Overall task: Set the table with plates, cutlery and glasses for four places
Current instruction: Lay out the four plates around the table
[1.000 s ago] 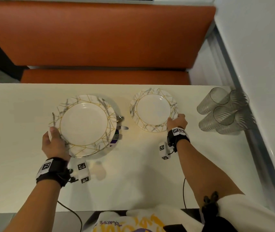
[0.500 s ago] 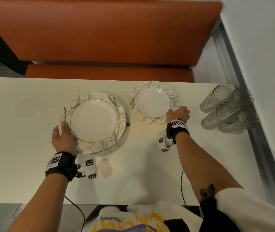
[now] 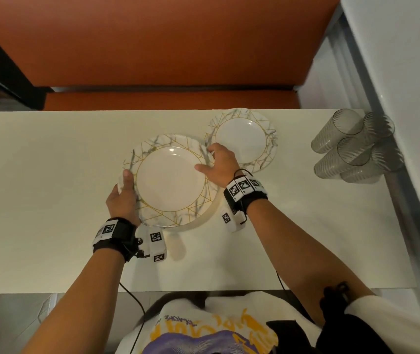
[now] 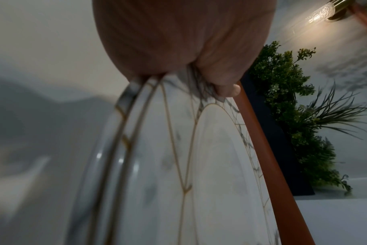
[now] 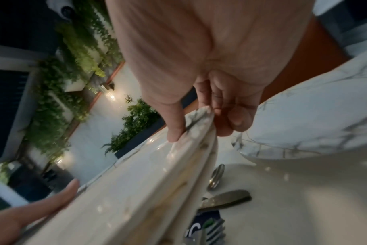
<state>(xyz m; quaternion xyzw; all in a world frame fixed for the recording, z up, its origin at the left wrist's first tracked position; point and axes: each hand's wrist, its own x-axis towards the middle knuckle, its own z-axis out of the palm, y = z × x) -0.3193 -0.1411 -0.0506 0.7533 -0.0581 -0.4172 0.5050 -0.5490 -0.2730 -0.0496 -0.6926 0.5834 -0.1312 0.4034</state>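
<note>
Counter (image 3: 50,200) carries all items. Stack of large plates (image 3: 170,181) at centre, raised off it: left hand (image 3: 123,198) clamps the left rim, right hand (image 3: 220,166) pinches the right rim. Small plate (image 3: 244,139) just beside, far-right. Glasses (image 3: 354,146) at right edge. Cutlery (image 5: 222,199) beneath the stack.

Left hand (image 3: 123,198), right hand (image 3: 220,166) hold large plate (image 3: 170,180); small plate (image 3: 241,139) beside.
</note>
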